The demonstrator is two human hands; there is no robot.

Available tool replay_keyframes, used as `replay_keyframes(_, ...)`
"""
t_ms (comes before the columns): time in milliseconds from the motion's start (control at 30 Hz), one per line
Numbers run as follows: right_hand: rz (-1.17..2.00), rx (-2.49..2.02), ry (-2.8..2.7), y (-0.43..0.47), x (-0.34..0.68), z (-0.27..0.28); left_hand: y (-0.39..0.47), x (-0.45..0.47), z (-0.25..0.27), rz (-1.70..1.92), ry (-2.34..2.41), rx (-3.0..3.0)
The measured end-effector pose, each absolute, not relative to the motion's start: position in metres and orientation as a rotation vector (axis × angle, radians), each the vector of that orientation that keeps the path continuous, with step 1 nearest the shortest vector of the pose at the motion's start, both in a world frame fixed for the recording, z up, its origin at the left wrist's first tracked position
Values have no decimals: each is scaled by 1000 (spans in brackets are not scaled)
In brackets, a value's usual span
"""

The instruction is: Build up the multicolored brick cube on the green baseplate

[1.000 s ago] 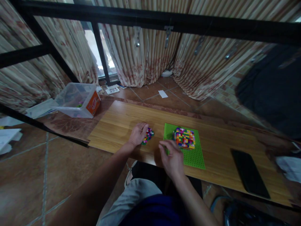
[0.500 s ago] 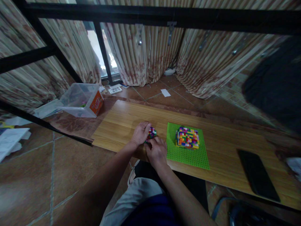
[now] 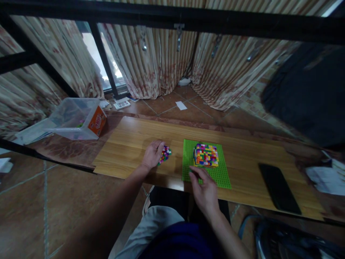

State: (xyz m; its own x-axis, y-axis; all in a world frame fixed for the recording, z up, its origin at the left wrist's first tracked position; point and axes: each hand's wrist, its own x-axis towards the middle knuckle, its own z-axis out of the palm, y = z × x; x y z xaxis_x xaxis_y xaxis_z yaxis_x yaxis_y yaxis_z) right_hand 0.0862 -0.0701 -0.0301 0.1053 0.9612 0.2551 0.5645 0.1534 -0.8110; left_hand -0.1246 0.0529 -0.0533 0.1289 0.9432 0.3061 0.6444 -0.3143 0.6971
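Observation:
A pile of small multicoloured toy bricks (image 3: 165, 154) lies on the wooden board (image 3: 129, 140). My left hand (image 3: 153, 154) rests cupped against the left side of this pile, its fingers laid out and partly covering it. To the right, my right hand (image 3: 205, 189) hovers at the near edge of the green studded baseplate (image 3: 223, 178). Its thumb and forefinger come close together in a pinch; anything between them is too small to make out. On the baseplate stands a multicoloured block built of bricks (image 3: 207, 155), just beyond my right fingertips.
A clear plastic bin (image 3: 72, 122) with an orange label stands off the board's left end. Toward the right end lies a black phone-like slab (image 3: 279, 187). A dark bag (image 3: 285, 237) sits below the near right edge. Black metal bars (image 3: 151, 16) cross in front of the curtains.
My right hand has left the brick pile and moved right to the baseplate's near edge. My left hand stays by the pile. The whole view has shifted somewhat.

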Motion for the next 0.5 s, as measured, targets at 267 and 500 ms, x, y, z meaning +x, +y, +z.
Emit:
replay_keyframes(267, 447, -1721, -1168, -62, 154, -36, 53, -124, -52, 1040, 1537, 2016)
replay_keyframes(500, 450, -1729, -1020, -44, 163, -43, 56, -126, -56, 1034, 1547, 2040)
